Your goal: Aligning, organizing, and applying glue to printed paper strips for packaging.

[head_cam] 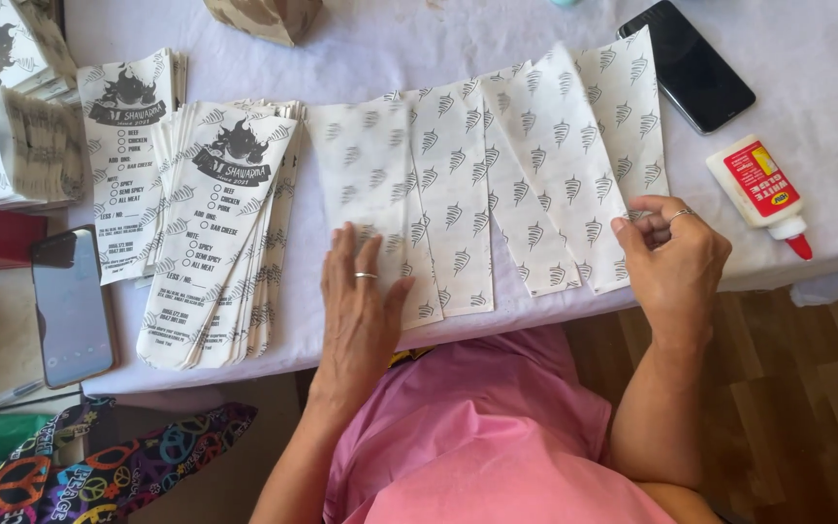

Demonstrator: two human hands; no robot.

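Observation:
Several white paper sheets (pixel 497 165) with a small grey pattern lie fanned out, overlapping, on the white-covered table (pixel 807 107). My left hand (pixel 361 301) rests flat, fingers together, on the near end of the leftmost sheet. My right hand (pixel 671 252) sits at the right end of the fan, thumb and fingers pinching the lower edge of the rightmost sheet (pixel 623 107). Both hands wear a ring.
Stacks of printed paper bags (pixel 215 233) lie left of the fan, more stacks (pixel 12 126) at far left. A dark phone (pixel 695 63) and a white glue bottle with red tip (pixel 763 189) lie at right. Another phone (pixel 72 306) sits on a side surface. Brown bag (pixel 264 17) at back.

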